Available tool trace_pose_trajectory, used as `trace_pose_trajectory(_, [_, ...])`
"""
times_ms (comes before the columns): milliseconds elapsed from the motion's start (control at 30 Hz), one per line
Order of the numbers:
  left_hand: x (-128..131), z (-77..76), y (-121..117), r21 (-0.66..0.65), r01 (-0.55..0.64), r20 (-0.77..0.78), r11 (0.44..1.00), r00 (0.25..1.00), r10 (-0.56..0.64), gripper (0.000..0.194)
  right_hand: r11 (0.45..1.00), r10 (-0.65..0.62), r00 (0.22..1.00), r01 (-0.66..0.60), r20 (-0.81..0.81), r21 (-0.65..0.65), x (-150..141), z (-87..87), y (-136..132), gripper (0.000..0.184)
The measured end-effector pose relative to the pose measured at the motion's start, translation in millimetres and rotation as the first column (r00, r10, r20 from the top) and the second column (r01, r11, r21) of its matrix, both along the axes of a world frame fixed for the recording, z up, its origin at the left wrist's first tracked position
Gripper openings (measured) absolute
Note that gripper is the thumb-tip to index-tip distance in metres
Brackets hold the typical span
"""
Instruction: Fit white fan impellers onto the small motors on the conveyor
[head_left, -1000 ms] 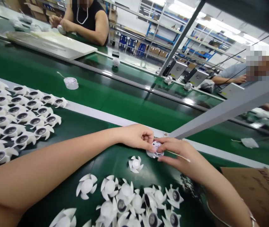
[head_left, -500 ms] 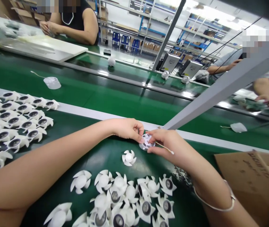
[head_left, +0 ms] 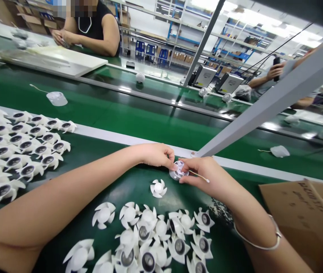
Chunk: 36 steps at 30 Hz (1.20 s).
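Note:
Both hands meet at a small round fan housing [head_left: 175, 175], clear-white, with a thin cable ending in a white plug [head_left: 207, 181] that trails to the right. My left hand [head_left: 159, 155] has its fingers curled, thumb and fingertips pressed on the left part of the housing. From the right side, my right hand [head_left: 201, 169] grips it between thumb and fingers. What the fingertips touch inside the ring is partly hidden. A single white fan impeller [head_left: 158, 188] lies just below the hands. Nearer to me spreads a loose pile of white impellers [head_left: 150, 242], some showing dark round hubs.
Rows of impellers [head_left: 16, 144] cover the bench at left. Past a pale rail, a green conveyor [head_left: 116, 117] carries housings with cables [head_left: 56, 98]. A grey post [head_left: 252, 102] slants across the right, above a cardboard box [head_left: 294, 212]. Co-workers sit across the line.
The cabled housings on the conveyor have shifted left. A co-worker at right now holds up a dark object. My hands stay on the fan housing with little visible movement; the view shifts slightly.

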<state>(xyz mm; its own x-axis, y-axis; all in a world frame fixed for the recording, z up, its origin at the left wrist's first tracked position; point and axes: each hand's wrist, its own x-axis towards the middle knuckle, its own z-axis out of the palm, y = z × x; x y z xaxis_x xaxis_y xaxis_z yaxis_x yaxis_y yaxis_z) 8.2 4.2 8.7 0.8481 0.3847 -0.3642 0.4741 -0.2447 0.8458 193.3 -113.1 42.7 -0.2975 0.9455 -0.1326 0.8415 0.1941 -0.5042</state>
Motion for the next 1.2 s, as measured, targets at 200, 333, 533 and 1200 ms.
trace_pose_trajectory(200, [-18.8,1.7,5.5,0.004,0.242,0.071,0.97,0.968,-0.242,0.043,0.995,0.085,0.996,-0.086,0.008,0.059,10.1,-7.9,2.0,0.011])
trace_pose_trajectory(333, [-24.1,11.7,2.8,0.19,0.391,-0.032,0.901,0.919,-0.392,0.061,0.911,-0.293,0.922,0.19,0.253,0.366,20.8,-10.0,-9.5,0.06])
trace_pose_trajectory(533, [-18.9,22.6,-12.8,0.298,0.446,-0.074,0.844,0.892,-0.446,0.035,0.963,-0.197,0.873,0.258,0.446,-0.079,53.9,4.6,-31.4,0.017])
trace_pose_trajectory(1200, [-3.1,-7.8,-34.2,0.812,0.162,0.178,0.561,0.846,-0.502,0.015,0.932,-0.269,0.555,0.356,0.787,0.068,-9.2,-3.3,-32.0,0.028])
